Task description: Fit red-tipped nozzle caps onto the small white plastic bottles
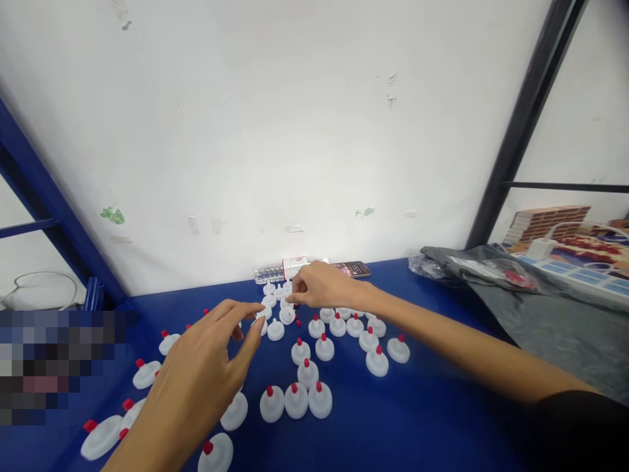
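Observation:
Many white round plastic caps with nozzles lie on the blue table. Several, such as this red-tipped cap (320,400), carry small red tips. A group in the middle, among them this bare white cap (276,330), has no red tip. My left hand (216,347) hovers beside that group, thumb and forefinger apart, with nothing seen between them. Over the same group my right hand (314,286) has its fingers pinched together. What they hold, if anything, is hidden. Just below those fingers are a white cap (287,315) and loose red tips (298,322).
Against the white wall lie a clear plastic pack (269,274) with a white label and a phone (352,269). A grey plastic bag (484,269) is at the right, near a white power strip (584,278). A blue metal post (63,203) rises at the left.

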Motion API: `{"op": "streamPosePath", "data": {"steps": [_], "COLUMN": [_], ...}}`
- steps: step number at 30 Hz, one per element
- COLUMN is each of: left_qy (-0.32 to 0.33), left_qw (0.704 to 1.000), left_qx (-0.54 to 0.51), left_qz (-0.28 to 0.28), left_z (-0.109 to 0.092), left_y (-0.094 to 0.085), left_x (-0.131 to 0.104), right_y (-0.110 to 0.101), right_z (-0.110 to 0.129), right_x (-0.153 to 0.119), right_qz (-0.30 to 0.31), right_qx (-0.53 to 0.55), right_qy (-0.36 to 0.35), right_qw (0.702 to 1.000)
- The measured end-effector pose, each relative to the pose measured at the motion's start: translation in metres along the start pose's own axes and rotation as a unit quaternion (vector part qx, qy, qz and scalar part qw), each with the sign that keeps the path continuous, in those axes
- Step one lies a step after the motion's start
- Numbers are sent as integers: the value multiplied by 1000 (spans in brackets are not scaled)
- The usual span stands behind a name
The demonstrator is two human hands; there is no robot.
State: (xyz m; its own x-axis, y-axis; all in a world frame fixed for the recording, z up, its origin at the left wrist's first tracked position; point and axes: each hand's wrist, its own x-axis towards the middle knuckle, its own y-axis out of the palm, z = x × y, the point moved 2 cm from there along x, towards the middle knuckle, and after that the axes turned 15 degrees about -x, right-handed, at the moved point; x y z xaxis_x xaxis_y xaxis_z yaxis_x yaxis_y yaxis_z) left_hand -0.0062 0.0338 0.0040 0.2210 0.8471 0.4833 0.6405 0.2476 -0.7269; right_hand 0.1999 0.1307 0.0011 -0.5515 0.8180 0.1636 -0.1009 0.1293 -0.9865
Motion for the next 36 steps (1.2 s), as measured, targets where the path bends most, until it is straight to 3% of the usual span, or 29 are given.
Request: {"op": "streamPosePath", "data": {"steps": [9, 13, 17, 21, 26, 31, 36], "left_qy": [8, 28, 44, 32, -4, -21, -39], "left_qw": [1000, 999, 999, 999, 999, 999, 998], "left_qx": [9, 19, 15, 30, 41, 35, 35], "left_qz": [8, 3, 9, -13, -6, 3, 19], "left_z": [-3, -5, -5, -4, 0, 5, 4], "left_y": [-1, 1, 2, -2, -4, -1, -1], "left_x": [-1, -1, 0, 0, 0, 0, 1], "right_y": [10, -12, -39, -46, -13, 27, 37], "right_z": [11, 15, 31, 32, -10, -39, -35], "right_x": [0, -7, -21, -24, 0, 17, 17], "right_qz": [30, 9, 15, 43, -17, 21, 28], "right_qx": [4, 94, 247, 292, 56, 18, -3], "right_qy": [13, -11, -85, -118, -12, -37, -60], "right_qw": [999, 996, 965, 948, 998, 999, 998]}}
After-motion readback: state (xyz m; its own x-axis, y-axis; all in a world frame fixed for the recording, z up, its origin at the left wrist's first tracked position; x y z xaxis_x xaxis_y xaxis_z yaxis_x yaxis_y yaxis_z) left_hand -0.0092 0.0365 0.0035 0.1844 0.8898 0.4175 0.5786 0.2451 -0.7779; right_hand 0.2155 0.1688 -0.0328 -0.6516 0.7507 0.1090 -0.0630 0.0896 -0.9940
